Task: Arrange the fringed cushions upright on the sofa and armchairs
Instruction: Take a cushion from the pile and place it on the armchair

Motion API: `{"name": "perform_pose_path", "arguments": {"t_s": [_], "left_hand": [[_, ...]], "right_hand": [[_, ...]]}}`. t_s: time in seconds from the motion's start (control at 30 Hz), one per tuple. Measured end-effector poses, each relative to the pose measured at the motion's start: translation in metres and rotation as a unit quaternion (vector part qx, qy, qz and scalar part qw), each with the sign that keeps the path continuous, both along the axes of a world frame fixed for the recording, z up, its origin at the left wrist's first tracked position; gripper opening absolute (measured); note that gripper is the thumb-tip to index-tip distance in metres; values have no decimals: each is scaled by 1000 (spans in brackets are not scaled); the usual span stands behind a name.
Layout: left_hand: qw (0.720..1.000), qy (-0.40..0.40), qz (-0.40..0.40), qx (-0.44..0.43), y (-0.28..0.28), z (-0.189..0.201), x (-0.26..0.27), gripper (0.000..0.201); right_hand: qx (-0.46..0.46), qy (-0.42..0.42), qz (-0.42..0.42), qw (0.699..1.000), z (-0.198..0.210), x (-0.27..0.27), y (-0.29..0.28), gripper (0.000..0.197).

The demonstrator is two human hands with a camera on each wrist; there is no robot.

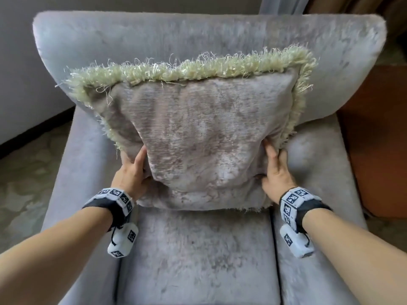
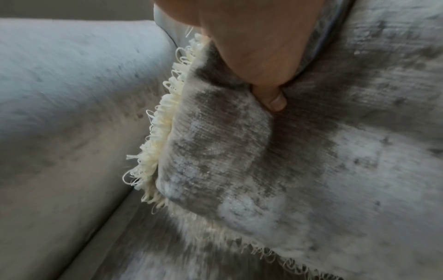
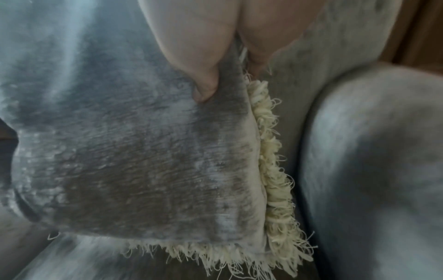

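Note:
A grey velvet cushion (image 1: pixel 198 133) with pale cream fringe stands upright on the seat of a grey armchair (image 1: pixel 198 256), leaning toward its backrest (image 1: pixel 198 36). My left hand (image 1: pixel 134 168) grips the cushion's lower left edge, thumb on the front face. My right hand (image 1: pixel 275 166) grips the lower right edge the same way. In the left wrist view the thumb (image 2: pixel 271 98) presses into the cushion fabric (image 2: pixel 239 170) beside the fringe (image 2: pixel 153 147). In the right wrist view the thumb (image 3: pixel 203 85) pinches the cushion (image 3: pixel 143 161) just inside the fringe (image 3: pixel 273 180).
The armchair's padded left arm (image 1: pixel 72 194) and right arm (image 1: pixel 315 172) flank the cushion closely. A brown wooden surface (image 1: pixel 378 150) lies to the right of the chair. Patterned carpet (image 1: pixel 24 177) and a pale wall (image 1: pixel 17 62) are on the left.

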State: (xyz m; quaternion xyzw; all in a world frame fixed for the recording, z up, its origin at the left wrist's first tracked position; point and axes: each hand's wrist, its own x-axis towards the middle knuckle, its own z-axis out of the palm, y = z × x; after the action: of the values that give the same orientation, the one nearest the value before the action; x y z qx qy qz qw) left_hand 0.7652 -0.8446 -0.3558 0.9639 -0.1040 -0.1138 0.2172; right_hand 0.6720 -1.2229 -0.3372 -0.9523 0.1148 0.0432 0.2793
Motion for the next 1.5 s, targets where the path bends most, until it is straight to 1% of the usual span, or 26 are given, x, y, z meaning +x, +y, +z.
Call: {"name": "perform_pose_path", "arguments": {"t_s": [0.1,0.17,0.27,0.33,0.4,0.5,0.63,0.77,0.83,0.87,0.93,1.0,1.07,1.1,1.17,1.2,1.27,1.33,1.4,1.5], "left_hand": [[1000,-3,8,16,-7,-29,14,115],[1000,5,20,18,-9,-46,20,111],[999,0,40,14,-11,-68,26,96],[999,-4,45,14,-15,-78,29,95],[998,-12,48,25,-15,-84,36,96],[998,-19,41,43,-15,-90,43,97],[998,-16,27,48,-14,-93,42,103],[998,-7,-1,58,-11,-82,33,114],[997,3,-8,81,-9,-72,27,118],[996,7,-12,93,-8,-65,24,119],[992,21,-11,123,-7,-49,16,121],[984,50,15,173,-6,-29,5,121],[973,71,41,218,-3,-10,-11,113],[970,83,48,225,-1,1,-20,107],[969,113,49,213,0,24,-34,97],[970,129,38,203,-1,39,-38,95],[972,142,20,184,-6,75,-42,93],[980,124,9,156,-13,111,-45,87],[988,89,-7,124,-23,146,-47,80],[992,45,-54,109,-36,192,-50,71]], "right_hand": [[-9,8,-21,1000,-34,3,-1,108],[-17,-15,-24,999,-54,8,-1,108],[-29,-56,-8,998,-81,19,-4,109],[-33,-78,15,996,-94,25,-8,114],[-34,-99,19,994,-104,34,-9,117],[-43,-111,12,993,-111,40,-7,118],[-50,-92,16,994,-111,41,-9,119],[-60,-56,26,996,-101,36,-12,121],[-92,-21,17,995,-92,31,-10,119],[-114,-1,5,993,-87,27,-8,115],[-156,30,-6,987,-76,16,-6,103],[-187,43,-9,981,-62,3,-5,92],[-204,56,-2,977,-46,-9,-5,89],[-209,68,8,975,-36,-16,-5,89],[-214,91,29,972,-12,-27,-6,90],[-210,101,33,972,2,-31,-8,89],[-186,118,27,975,35,-39,-11,81],[-158,124,8,980,70,-47,-13,70],[-130,124,-11,984,104,-54,-15,61],[-86,122,-27,988,151,-66,-17,56]]}}
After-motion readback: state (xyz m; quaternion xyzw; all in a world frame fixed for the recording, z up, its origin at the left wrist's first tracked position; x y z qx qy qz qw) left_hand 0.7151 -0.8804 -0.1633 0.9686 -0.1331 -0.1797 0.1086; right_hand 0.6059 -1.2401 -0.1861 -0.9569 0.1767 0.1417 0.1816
